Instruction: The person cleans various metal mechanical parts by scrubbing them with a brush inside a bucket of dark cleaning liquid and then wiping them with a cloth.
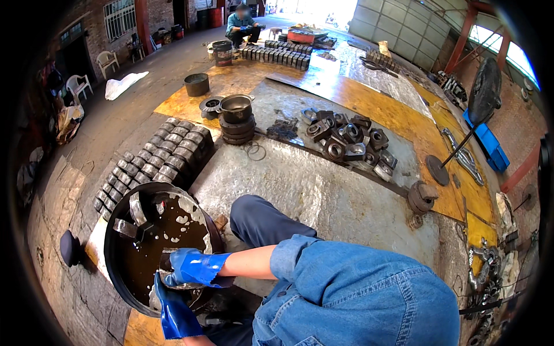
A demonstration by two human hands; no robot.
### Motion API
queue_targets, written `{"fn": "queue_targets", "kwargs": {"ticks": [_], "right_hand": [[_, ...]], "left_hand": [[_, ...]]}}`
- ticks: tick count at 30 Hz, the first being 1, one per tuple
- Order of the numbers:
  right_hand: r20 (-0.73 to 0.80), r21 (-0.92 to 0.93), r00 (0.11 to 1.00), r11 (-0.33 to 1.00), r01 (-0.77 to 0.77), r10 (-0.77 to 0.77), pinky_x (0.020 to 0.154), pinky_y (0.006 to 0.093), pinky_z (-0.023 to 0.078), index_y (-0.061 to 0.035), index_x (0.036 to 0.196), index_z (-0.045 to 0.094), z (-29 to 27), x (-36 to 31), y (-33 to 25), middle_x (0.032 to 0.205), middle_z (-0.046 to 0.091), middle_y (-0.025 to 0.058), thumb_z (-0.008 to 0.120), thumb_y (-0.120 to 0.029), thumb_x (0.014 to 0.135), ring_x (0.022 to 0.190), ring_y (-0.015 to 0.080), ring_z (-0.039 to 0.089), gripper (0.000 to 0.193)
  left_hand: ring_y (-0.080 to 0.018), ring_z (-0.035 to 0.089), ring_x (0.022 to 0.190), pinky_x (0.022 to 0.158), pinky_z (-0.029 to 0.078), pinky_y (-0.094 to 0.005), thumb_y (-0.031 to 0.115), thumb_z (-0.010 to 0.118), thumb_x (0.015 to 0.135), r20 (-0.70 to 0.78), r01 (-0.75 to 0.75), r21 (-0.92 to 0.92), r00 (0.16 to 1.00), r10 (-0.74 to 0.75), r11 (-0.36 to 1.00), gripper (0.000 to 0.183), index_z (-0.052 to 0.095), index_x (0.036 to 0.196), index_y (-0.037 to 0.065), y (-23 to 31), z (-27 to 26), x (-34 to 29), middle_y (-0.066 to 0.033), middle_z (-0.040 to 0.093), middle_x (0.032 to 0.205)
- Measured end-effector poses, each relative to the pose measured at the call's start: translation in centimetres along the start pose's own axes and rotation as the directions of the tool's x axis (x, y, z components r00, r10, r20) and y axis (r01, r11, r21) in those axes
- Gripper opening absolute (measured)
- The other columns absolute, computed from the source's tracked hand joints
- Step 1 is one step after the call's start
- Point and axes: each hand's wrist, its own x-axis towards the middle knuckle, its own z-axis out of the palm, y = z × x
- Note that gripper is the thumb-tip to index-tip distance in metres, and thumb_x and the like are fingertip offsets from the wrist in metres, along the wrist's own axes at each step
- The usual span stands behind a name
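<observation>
My right hand, in a blue rubber glove, closes on a wet metal part over a round black tub. My left hand, gloved alike, grips the same part from the near side. The gloves hide most of that part, so its full shape cannot be told. Brown liquid with pale foam fills the tub. Two more metal blocks stick out of the liquid at the tub's far left side.
Rows of dark metal blocks stand beyond the tub. A metal pot tops stacked rings. Bearing housings lie heaped on a steel plate. A black fan stands at right. Far off, a person crouches by more blocks.
</observation>
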Motion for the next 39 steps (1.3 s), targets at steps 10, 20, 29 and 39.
{"fn": "queue_targets", "kwargs": {"ticks": [10, 20, 29, 39], "right_hand": [[0.162, -0.043, 0.986, 0.999, -0.03, 0.037, 0.087, 0.0512, 0.055, -0.0126, 0.123, 0.068, -2.4, -0.9, -1.0, 0.113, 0.071, 0.0244, 0.068, -0.048, 0.085, 0.104, 0.0458, 0.067, 0.052], [0.137, -0.051, 0.987, 0.996, -0.079, 0.085, 0.09, 0.0504, 0.056, 0.0025, 0.112, 0.073, -4.5, -2.3, -3.5, 0.11, 0.071, 0.0312, 0.065, -0.064, 0.084, 0.104, 0.0458, 0.069, 0.072], [0.141, -0.062, 0.988, 0.997, -0.05, 0.058, 0.09, 0.0494, 0.056, -0.002, 0.117, 0.073, -4.0, -1.1, -5.1, 0.111, 0.071, 0.029, 0.063, -0.063, 0.086, 0.105, 0.0451, 0.069, 0.069], [0.116, -0.042, 0.99, 0.996, -0.081, 0.086, 0.087, 0.0492, 0.057, 0.0031, 0.104, 0.075, -4.8, -2.0, -4.8, 0.103, 0.073, 0.029, 0.066, -0.066, 0.082, 0.099, 0.0449, 0.07, 0.073]], "left_hand": [[-0.0344, 0.067, 0.111, 0.098, 0.054, -0.0531, 0.057, 0.045, 0.102, 0.024, -0.024, 0.153, 0.999, 0.021, 0.988, 0.057, 0.062, 0.137, 0.015, -0.9, -2.0, 0.2, -0.0128, 0.068, 0.13], [-0.0336, 0.066, 0.115, 0.097, 0.056, -0.0519, 0.055, 0.048, 0.103, -0.035, -0.054, -0.018, 0.998, 0.054, 0.998, 0.06, 0.057, 0.143, 0.01, -2.0, -2.8, 2.0, -0.0165, 0.065, 0.134], [-0.0318, 0.068, 0.109, 0.095, 0.057, -0.0496, 0.052, 0.047, 0.105, -0.022, -0.207, 0.048, 0.978, 0.208, 0.977, 0.054, 0.06, 0.136, 0.011, -0.4, -8.4, 4.7, -0.0154, 0.067, 0.127], [-0.0329, 0.068, 0.107, 0.092, 0.057, -0.0514, 0.056, 0.047, 0.103, -0.023, -0.073, 0.002, 0.997, 0.073, 0.997, 0.055, 0.061, 0.135, 0.012, -0.7, -3.2, 1.9, -0.0153, 0.068, 0.124]]}}
